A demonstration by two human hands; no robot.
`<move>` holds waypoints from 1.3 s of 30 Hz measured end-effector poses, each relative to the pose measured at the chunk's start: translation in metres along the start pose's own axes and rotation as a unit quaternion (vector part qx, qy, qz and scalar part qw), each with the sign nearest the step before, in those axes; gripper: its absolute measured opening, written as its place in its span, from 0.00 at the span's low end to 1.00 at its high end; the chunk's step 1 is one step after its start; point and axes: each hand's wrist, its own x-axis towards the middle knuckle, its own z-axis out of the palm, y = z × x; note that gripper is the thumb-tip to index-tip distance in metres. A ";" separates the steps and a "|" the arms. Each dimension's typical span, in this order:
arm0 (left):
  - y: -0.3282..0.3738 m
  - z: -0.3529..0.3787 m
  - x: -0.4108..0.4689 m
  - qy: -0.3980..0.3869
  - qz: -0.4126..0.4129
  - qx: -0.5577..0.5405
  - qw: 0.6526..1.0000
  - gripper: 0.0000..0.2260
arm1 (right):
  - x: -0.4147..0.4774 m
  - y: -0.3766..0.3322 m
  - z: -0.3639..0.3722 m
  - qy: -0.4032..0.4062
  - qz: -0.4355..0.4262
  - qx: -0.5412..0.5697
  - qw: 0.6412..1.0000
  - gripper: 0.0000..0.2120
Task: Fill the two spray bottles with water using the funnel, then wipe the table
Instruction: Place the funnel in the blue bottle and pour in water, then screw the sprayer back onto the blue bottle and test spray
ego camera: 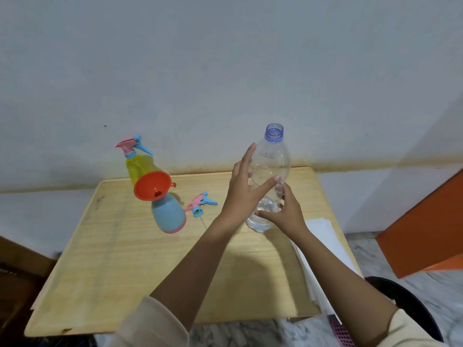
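Observation:
A clear plastic water bottle, uncapped and with a little water at its bottom, stands upright on the wooden table. My left hand touches its upper left side, thumb across the front and fingers spread. My right hand grips its lower part. To the left stands a blue spray bottle without its head; an orange funnel sits in its neck. Its pink and blue spray head lies on the table beside it. A yellow spray bottle with its head on stands behind.
White cloth or paper lies along the table's right edge. The table backs onto a pale wall. An orange panel stands to the right, with a dark round object on the floor below it.

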 end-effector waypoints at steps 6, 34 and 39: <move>-0.013 -0.015 -0.001 -0.064 0.011 -0.058 0.996 0.31 | -0.029 0.000 0.023 0.129 0.013 0.046 0.991 0.38; -0.165 -0.222 -0.022 0.065 -0.058 0.041 0.995 0.26 | 0.017 -0.132 0.209 -0.123 -0.068 -0.084 0.986 0.49; -0.173 -0.225 -0.019 0.062 -0.059 0.020 0.996 0.16 | 0.022 -0.130 0.211 -0.093 -0.068 -0.092 0.989 0.43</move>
